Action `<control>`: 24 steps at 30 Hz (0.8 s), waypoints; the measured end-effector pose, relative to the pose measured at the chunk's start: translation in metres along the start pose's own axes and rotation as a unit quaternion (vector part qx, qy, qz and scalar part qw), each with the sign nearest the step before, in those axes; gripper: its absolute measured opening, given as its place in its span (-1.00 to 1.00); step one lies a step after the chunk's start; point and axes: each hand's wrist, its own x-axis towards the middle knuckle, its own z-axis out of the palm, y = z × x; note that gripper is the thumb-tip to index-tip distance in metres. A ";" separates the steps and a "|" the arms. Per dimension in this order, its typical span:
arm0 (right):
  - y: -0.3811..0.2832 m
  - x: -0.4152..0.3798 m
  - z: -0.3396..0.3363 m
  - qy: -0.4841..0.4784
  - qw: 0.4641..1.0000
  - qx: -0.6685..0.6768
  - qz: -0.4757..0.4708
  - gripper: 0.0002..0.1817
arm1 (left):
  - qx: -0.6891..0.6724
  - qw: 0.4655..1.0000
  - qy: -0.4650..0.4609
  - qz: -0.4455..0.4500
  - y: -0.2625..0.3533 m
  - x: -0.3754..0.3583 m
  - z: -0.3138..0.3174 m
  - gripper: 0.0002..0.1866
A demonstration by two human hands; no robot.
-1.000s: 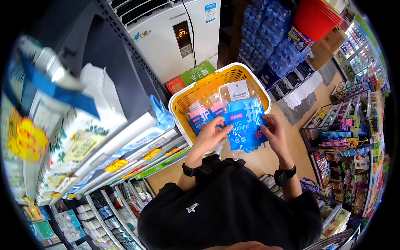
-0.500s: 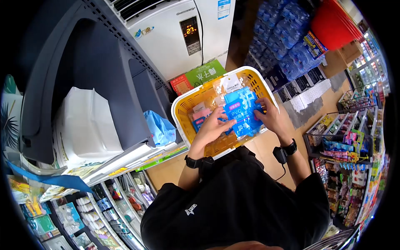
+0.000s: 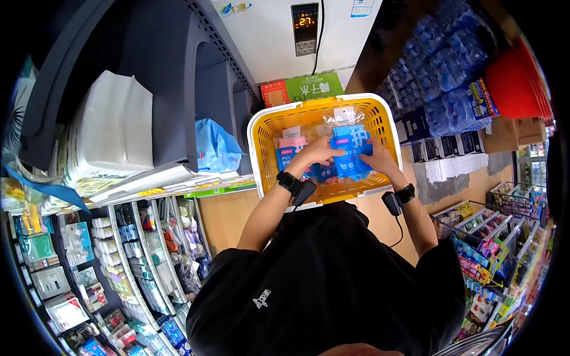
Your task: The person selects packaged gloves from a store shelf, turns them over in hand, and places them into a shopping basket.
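A yellow basket with a white rim (image 3: 256,151) is in front of my body. Inside it, a blue glove packet (image 3: 350,155) stands at the right, with clear plastic at its top. My right hand (image 3: 380,159) grips the packet's right edge between thumb and fingers. At its left edge, my left hand (image 3: 314,153) reaches in with fingers partly bent, touching the packet; what its fingers hold is hard to tell. A pink and blue packet (image 3: 287,155) lies in the basket's left part, partly behind my left hand.
Beyond the basket are a white air conditioner (image 3: 261,47) and a green carton (image 3: 323,85). Grey shelving (image 3: 169,89) is on the left. Bottled water packs (image 3: 439,65), a red tub (image 3: 516,83) and a display rack (image 3: 475,231) are on the right.
The blue packet is now lower inside the basket and more upright, with both hands still at it. The view has turned, and the pink and blue packet shows more.
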 end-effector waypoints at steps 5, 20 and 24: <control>-0.004 0.015 0.003 -0.086 0.993 -0.072 0.041 -0.15 | 0.023 1.000 -0.014 -0.012 -0.007 0.029 0.003 -0.39; -0.008 0.039 -0.009 -0.297 0.953 -0.039 0.053 -0.42 | 0.023 0.994 -0.045 -0.101 -0.062 0.083 0.011 -0.34; 0.022 0.067 0.020 -0.279 0.940 -0.189 -0.046 -0.28 | 0.038 0.993 -0.035 -0.103 -0.057 0.079 0.012 -0.30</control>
